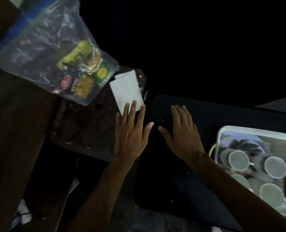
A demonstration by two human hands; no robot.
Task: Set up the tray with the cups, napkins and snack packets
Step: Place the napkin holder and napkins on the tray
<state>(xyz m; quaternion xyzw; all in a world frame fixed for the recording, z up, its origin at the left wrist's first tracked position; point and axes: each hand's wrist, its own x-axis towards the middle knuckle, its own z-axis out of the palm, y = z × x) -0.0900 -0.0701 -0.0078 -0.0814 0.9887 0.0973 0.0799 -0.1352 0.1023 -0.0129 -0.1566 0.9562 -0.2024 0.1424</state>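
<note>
**Head view: left hand reaching for the napkins**

Head view shows both hands spread flat, palms down, fingers apart, neither one holding anything. The left hand is stretched forward so its fingertips lie over the near edge of the napkins, a folded white stack resting on a dark brown stool or small table. The right hand hovers over a black surface, forearm angled in from the lower right.

The step in hand looks like picking up the napkins. To do it well, slide the fingers under the whole stack and pinch with the thumb so the sheets stay together, then carry them across to the tray.

The tray sits at the right edge and already holds the cups. The snack packets are inside a clear plastic bag, just beside the napkins, well apart from the tray.
</note>
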